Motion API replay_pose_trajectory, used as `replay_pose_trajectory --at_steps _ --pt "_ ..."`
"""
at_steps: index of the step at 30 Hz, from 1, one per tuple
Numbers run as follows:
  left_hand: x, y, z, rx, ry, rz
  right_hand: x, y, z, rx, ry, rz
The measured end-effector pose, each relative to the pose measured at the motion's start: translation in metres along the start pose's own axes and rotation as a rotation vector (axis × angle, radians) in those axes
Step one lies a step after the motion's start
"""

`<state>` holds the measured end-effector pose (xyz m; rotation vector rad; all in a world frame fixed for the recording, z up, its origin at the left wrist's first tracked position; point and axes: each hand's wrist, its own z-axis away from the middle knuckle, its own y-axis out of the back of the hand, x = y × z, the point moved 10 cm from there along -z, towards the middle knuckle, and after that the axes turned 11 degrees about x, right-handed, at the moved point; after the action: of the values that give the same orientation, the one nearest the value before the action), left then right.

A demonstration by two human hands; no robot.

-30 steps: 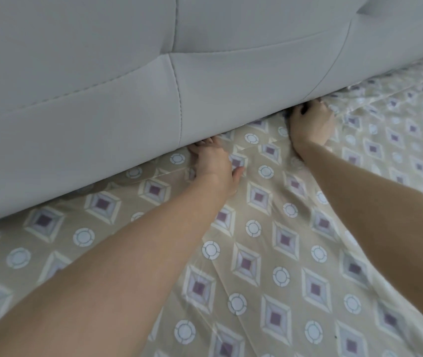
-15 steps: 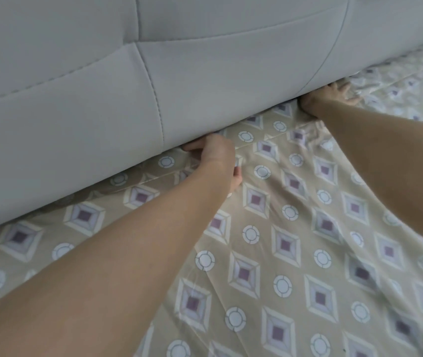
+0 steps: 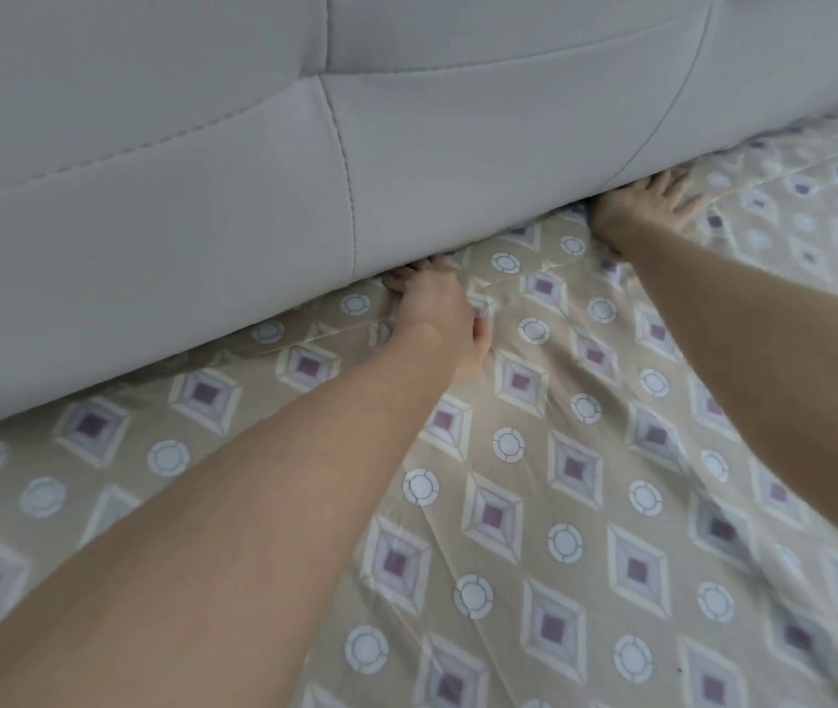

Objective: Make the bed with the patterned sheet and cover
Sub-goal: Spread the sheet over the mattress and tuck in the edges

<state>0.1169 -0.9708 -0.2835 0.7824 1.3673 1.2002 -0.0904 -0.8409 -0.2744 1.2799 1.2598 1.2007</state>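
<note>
At the headboard [image 3: 202,196] base, the patterned sheet [image 3: 559,503] is seen spread over the bed, w/ its head edge being worked into the gap. Left hand [image 3: 432,309]: fingers bent down at the gap, thumb on the cloth; whether cloth is pinched can't be told. Right hand [image 3: 662,201]: laid flat, fingers spread, pressing the sheet just beside the headboard. Progress is judged early-to-mid: sheet laid, head-end tuck underway, creases to be smoothed; cover not in view, presumably yet to go on. Head edge is aligned w/ the headboard, lower left to upper right; long axis is judged to run away from it toward the viewer, though sides & foot aren't shown
</note>
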Motion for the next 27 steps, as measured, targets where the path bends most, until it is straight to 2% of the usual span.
replay_pose_trajectory --at_steps 2,4,6,7,9,16,19,23,27 --pt "-0.009 -0.009 0.009 -0.018 0.078 0.226 -0.009 -0.004 0.016 0.014 0.028 -0.070" --pt "-0.011 -0.019 0.026 0.044 0.028 0.429 -0.021 -0.007 0.043 0.019 0.111 -0.142" --pt "-0.025 -0.021 0.050 0.190 -0.049 0.530 -0.030 0.000 0.074 0.037 0.191 -0.183" --pt "-0.036 -0.017 0.066 0.279 -0.075 0.546 -0.034 0.004 0.088 0.038 0.230 -0.206" --pt "-0.061 -0.026 0.092 0.323 -0.061 0.500 -0.038 0.005 0.115 0.043 0.285 -0.228" --pt "-0.163 -0.074 0.186 0.277 0.170 0.479 -0.084 0.012 0.220 0.006 0.466 -0.216" --pt "-0.200 -0.095 0.228 0.243 0.254 0.478 -0.106 0.013 0.262 -0.022 0.480 -0.207" --pt "-0.263 -0.120 0.291 0.271 0.434 0.494 -0.152 0.020 0.339 -0.029 0.585 -0.233" --pt "-0.307 -0.143 0.338 0.238 0.483 0.517 -0.200 0.023 0.405 -0.051 0.645 -0.243"
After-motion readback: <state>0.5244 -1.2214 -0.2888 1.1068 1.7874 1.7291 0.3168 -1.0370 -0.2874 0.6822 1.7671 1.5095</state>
